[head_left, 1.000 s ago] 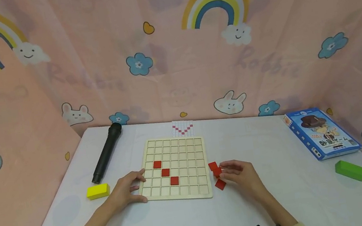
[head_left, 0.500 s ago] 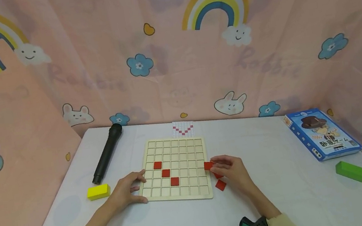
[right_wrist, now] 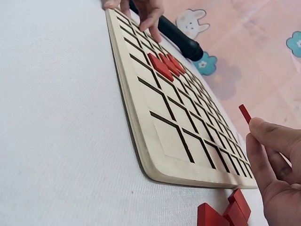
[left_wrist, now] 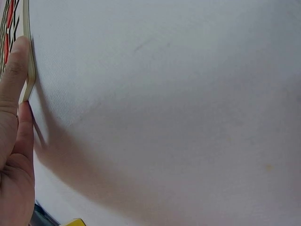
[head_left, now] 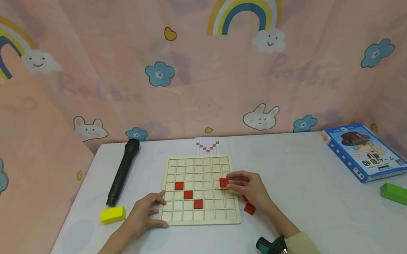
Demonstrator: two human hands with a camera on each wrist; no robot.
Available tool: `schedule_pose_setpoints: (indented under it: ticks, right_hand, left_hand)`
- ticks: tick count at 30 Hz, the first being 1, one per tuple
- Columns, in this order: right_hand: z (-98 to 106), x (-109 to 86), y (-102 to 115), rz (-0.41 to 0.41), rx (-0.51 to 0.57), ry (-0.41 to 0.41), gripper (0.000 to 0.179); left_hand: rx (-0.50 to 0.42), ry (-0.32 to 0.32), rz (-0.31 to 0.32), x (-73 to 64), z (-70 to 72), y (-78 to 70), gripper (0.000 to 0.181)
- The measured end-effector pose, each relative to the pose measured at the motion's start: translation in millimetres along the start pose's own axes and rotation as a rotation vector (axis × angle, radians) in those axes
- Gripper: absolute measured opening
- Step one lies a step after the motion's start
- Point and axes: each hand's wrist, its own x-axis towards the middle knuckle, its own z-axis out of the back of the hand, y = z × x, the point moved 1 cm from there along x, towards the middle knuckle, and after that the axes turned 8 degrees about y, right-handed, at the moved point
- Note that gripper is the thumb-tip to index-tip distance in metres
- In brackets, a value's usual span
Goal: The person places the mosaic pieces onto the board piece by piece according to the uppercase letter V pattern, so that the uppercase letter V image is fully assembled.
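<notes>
A pale wooden grid board [head_left: 186, 224] lies mid-table, with three red square tiles [head_left: 188, 195] set in a diagonal on its left half. My left hand [head_left: 143, 215] rests at the board's left edge, its spread fingers touching the rim and the thumb near the front corner. Between thumb and fingertips my right hand [head_left: 251, 190] pinches another red tile [right_wrist: 245, 113], held over the board's right-hand columns. Loose red tiles [head_left: 249, 208] lie just off the right edge, partly hidden by that hand in the head view.
Behind the board is a small pattern card [head_left: 208, 145] with a red V. A black microphone-like stick [head_left: 123, 172] and a yellow block [head_left: 112, 215] lie to the left. Far right are a blue box [head_left: 367, 153] and a green block [head_left: 398, 194]. A pink patterned cloth hangs behind.
My right hand has picked up a red tile from the loose ones and carried it left over the board. The left hand stays at the board's edge.
</notes>
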Motion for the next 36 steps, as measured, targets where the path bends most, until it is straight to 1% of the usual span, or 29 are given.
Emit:
schedule_pose_setpoints:
  ticks: [3, 8, 11, 18, 22, 25, 29, 33, 36]
  right_hand:
    - [-4, 4.2, 0, 0.015, 0.007, -0.001, 0.033]
    - [-11, 10.1, 3, 0.036, 0.052, 0.015, 0.032]
    - [-16, 13.1, 4, 0.052, 0.053, 0.025, 0.032]
    - [-27, 21.5, 6, 0.041, 0.05, 0.024, 0.03]
    - [-32, 27.4, 7, 0.054, 0.025, 0.028, 0.029]
    - [-37, 30.5, 10, 0.049, 0.026, 0.04, 0.03]
    - [-44, 35.4, 12, 0.042, 0.055, 0.056, 0.03]
    - [-49, 40.5, 13, 0.099, 0.055, 0.064, 0.028]
    - [-55, 44.1, 13, 0.124, 0.045, 0.071, 0.028]
  left_hand:
    - [-0.001, 0.001, 0.002, 0.3, 0.0, 0.2, 0.058]
    - [-0.01, 0.0, 0.005, 0.2, 0.0, 0.6, 0.058]
    - [-0.01, -0.002, 0.001, 0.0, 0.1, 0.9, 0.058]
    - [-0.005, 0.006, -0.007, 0.0, 0.7, -0.5, 0.058]
    - [0.004, 0.005, -0.008, -0.4, 1.2, -2.1, 0.059]
    - [0.003, 0.004, -0.01, -0.6, 1.4, -2.5, 0.059]
    - [-0.001, 0.001, -0.013, -0.7, 1.2, -2.1, 0.059]
    - [-0.001, -0.001, -0.009, -0.4, 0.4, -1.7, 0.059]
    - [0.001, -0.002, -0.002, -0.3, -0.3, -1.4, 0.058]
